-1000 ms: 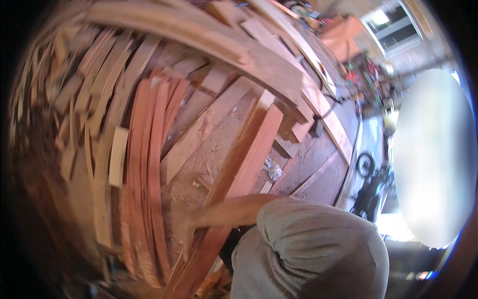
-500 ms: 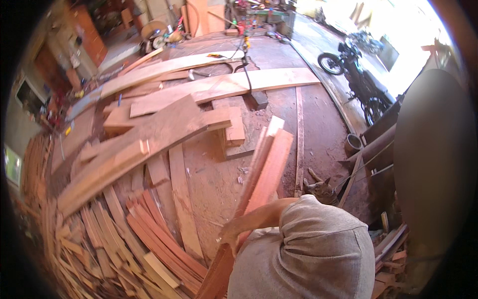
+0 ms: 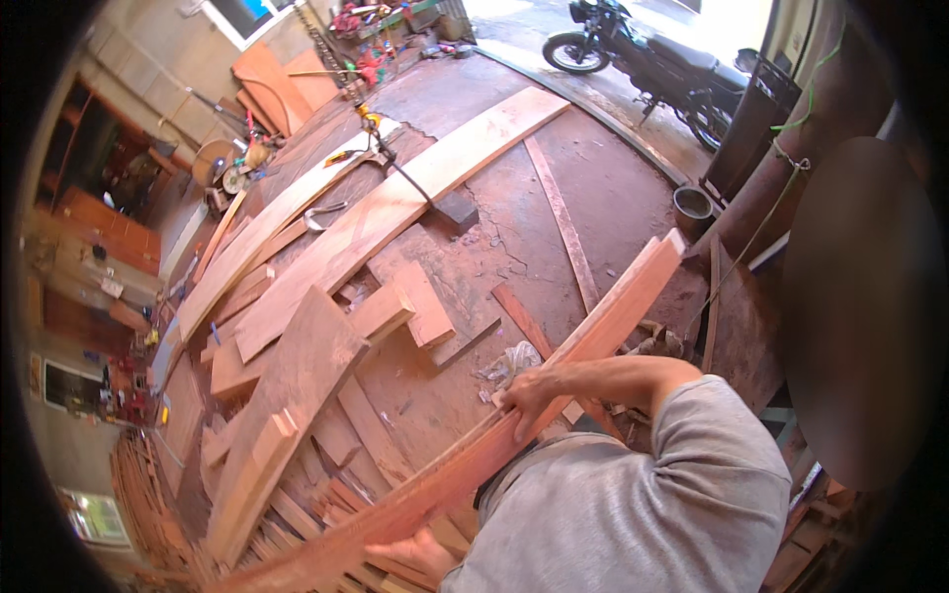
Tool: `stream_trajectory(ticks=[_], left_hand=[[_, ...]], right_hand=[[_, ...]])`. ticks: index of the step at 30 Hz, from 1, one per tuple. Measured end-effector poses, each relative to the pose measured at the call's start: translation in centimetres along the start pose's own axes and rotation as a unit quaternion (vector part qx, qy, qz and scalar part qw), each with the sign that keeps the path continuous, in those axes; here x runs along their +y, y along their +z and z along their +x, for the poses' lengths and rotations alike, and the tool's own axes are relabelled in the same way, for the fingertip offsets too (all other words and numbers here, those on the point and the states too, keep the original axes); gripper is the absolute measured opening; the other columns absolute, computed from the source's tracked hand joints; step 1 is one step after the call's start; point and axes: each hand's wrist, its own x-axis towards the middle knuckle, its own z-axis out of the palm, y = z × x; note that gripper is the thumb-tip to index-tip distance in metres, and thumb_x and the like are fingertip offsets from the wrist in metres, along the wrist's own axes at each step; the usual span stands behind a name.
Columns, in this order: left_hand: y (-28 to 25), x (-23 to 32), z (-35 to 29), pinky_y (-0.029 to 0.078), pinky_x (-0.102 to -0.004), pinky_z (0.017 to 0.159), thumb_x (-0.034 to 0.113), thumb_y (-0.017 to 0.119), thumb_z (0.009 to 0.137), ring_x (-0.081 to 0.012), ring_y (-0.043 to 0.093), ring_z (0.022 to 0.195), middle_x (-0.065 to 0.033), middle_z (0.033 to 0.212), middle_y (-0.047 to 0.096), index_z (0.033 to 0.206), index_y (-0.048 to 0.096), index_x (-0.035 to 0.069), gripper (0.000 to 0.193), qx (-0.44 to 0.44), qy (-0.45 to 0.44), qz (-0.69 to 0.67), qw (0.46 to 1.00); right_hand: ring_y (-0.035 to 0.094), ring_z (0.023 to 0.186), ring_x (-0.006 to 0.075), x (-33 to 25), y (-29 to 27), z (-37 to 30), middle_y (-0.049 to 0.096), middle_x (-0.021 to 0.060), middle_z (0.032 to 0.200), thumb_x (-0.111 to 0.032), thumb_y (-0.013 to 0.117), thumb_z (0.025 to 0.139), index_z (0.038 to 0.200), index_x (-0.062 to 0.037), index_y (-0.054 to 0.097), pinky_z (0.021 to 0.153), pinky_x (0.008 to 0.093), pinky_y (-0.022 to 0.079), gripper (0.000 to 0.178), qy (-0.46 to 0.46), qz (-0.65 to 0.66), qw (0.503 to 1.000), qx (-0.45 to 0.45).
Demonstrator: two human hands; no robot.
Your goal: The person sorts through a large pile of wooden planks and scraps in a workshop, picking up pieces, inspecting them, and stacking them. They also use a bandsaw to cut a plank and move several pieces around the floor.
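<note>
Long reddish wooden boards (image 3: 618, 296), apparently two laid together, slant across my body from the lower left to the right. My right hand (image 3: 529, 397) is closed over their upper edge near the middle, its arm bent in a grey sleeve. Lower down, my left hand (image 3: 415, 553) supports the boards from the near side, its fingers against their lower edge and partly hidden. A crumpled clear plastic bag (image 3: 510, 362) lies on the floor just beyond my right hand.
Thick planks (image 3: 297, 395) lie stacked on blocks ahead left. A hanging chain (image 3: 336, 64) ends in a hook near a long pale plank (image 3: 455, 148). A bucket (image 3: 692, 203) stands by the right wall, and a motorcycle (image 3: 662, 69) is parked outside. A cat (image 3: 660, 339) lies partly hidden behind the boards.
The boards have swung from steeply upright in view to a flatter slant, their far end moving right. My left hand has come into view beneath them. The view has turned.
</note>
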Motion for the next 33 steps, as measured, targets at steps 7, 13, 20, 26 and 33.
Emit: stream_trajectory(ticks=[7, 13, 20, 26, 33], left_hand=[[22.1, -2.4, 13.9, 0.041, -0.0544, 0.112, 0.075, 0.039, 0.093, -0.0326, 0.048, 0.134, -0.0103, 0.148, 0.047, 0.151, 0.04, 0.014, 0.083, -0.136, -0.243, -0.403, 0.872], [46.3, 1.4, 20.3, 0.043, -0.0482, 0.11, 0.075, 0.036, 0.095, -0.0297, 0.053, 0.13, -0.0088, 0.142, 0.054, 0.148, 0.044, 0.015, 0.081, -0.302, -0.277, -0.453, 0.792], [71.4, 5.3, 18.7, 0.043, -0.046, 0.111, 0.073, 0.05, 0.092, -0.0267, 0.055, 0.128, -0.0084, 0.141, 0.057, 0.145, 0.048, 0.012, 0.08, -0.518, -0.369, -0.421, 0.647], [95.2, 5.7, 12.0, 0.044, -0.043, 0.11, 0.063, 0.062, 0.091, -0.0255, 0.059, 0.123, -0.0097, 0.134, 0.062, 0.138, 0.054, 0.008, 0.073, -0.65, -0.436, -0.372, 0.499], [116.4, 9.0, 7.0, 0.044, -0.0416, 0.111, 0.054, 0.073, 0.087, -0.0231, 0.057, 0.125, -0.0076, 0.135, 0.061, 0.14, 0.052, 0.011, 0.071, -0.667, -0.518, -0.276, 0.458]], right_hand=[[0.065, 0.097, 0.0389, 9.6, -7.0, -8.0, 0.066, 0.0197, 0.101, -0.08, 0.076, 0.062, 0.102, -0.0018, 0.071, 0.085, 0.0473, 0.052, 0.088, 0.071, -0.03, 0.959, 0.271], [0.058, 0.074, 0.0354, 16.4, -12.3, -10.0, 0.055, 0.0141, 0.079, -0.059, 0.093, 0.048, 0.069, -0.0049, 0.063, 0.066, 0.0449, 0.049, 0.065, 0.129, -0.098, 0.834, 0.527], [0.062, 0.07, 0.0343, 20.5, -16.0, -11.3, 0.06, 0.0157, 0.078, -0.033, 0.094, 0.052, 0.071, -0.0023, 0.057, 0.066, 0.0441, 0.051, 0.052, 0.298, 0.01, 0.674, 0.676], [0.061, 0.069, 0.0275, 29.3, -22.6, -12.5, 0.059, 0.0125, 0.075, -0.017, 0.084, 0.058, 0.094, -0.0019, 0.056, 0.067, 0.041, 0.051, 0.048, 0.369, 0.118, 0.526, 0.757], [0.067, 0.086, 0.0271, 39.6, -31.7, -18.7, 0.07, 0.007, 0.094, -0.045, 0.081, 0.081, 0.107, -0.0083, 0.066, 0.079, 0.0379, 0.055, 0.047, 0.511, 0.24, 0.545, 0.621]])
